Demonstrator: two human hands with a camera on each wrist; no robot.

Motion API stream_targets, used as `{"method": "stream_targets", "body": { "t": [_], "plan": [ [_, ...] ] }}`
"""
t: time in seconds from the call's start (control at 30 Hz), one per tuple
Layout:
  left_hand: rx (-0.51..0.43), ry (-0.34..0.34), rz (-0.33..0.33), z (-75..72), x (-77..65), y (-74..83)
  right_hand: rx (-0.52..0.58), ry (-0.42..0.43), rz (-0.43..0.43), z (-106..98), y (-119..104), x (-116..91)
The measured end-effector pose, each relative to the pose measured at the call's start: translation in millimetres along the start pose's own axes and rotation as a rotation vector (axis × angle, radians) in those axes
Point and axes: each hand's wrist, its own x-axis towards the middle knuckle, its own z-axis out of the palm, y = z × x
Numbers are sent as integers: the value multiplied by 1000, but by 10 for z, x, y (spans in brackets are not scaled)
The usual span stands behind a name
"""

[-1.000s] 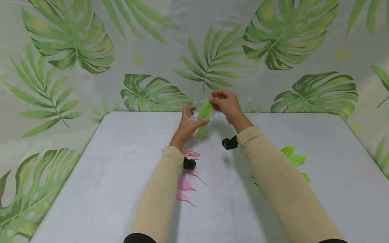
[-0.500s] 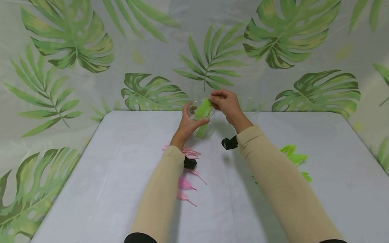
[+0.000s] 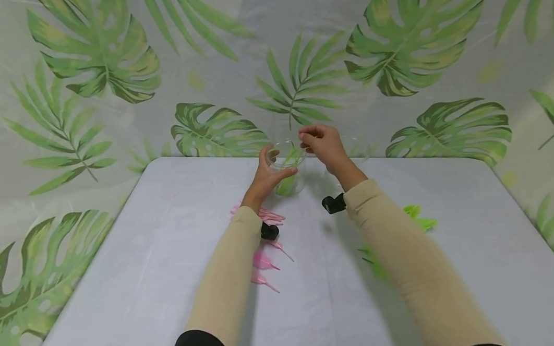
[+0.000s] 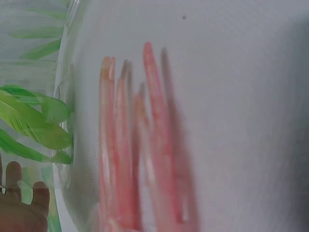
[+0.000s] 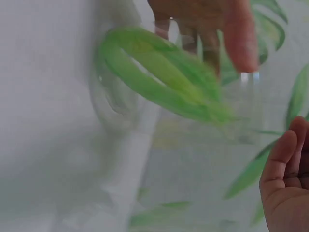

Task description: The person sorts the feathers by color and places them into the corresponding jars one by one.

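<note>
In the head view my left hand (image 3: pixel 269 176) grips a clear jar (image 3: pixel 289 164) near the table's far edge, thumb in front and fingers round its far side. Green feathers (image 5: pixel 159 77) stand slanted inside; their quills point toward the mouth. The left wrist view shows the feathers (image 4: pixel 36 118) through the clear wall, with the left fingers (image 4: pixel 24 198) beside the jar. My right hand (image 3: pixel 325 147) is just right of the rim, fingers loosely bent and thumb near the fingertips. In the right wrist view this hand (image 5: pixel 285 179) shows nothing clearly held.
Pink feathers (image 3: pixel 263 261) lie on the white table (image 3: pixel 167 226) beside and under the left forearm. More green feathers (image 3: pixel 420 220) lie by the right forearm, partly hidden. A second clear container (image 3: pixel 356 147) stands faintly visible behind the right hand. A leaf-print backdrop (image 3: pixel 296 88) rises behind.
The green feather that was between the right fingertips at the rim has dropped lower into the jar. The right hand has shifted slightly right, away from it. The left hand stays in place.
</note>
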Motion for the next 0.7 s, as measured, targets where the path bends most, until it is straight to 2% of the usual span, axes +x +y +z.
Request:
{"method": "stream_targets", "body": {
  "t": [0.2, 0.27, 0.33, 0.43, 0.6, 0.7],
  "plan": [
    [0, -13, 10, 18, -34, 38, -383, -163, -274, -288, -289, -400],
    [2, -7, 21, 16, -39, 38, -509, -232, -352, -430, -323, -572],
    [7, -1, 37, 8, -46, 44, -590, -298, -404, -579, -310, -740],
    [2, 5, 56, -3, -55, 58, -653, -356, -429, -806, -187, -945],
    [-11, -6, 50, -1, -37, 31, -739, -355, -401, -1158, 130, -1158],
    [1, 9, 64, 10, 37, -94, -806, -374, -372, -1324, 328, -1219]
  ]
}}
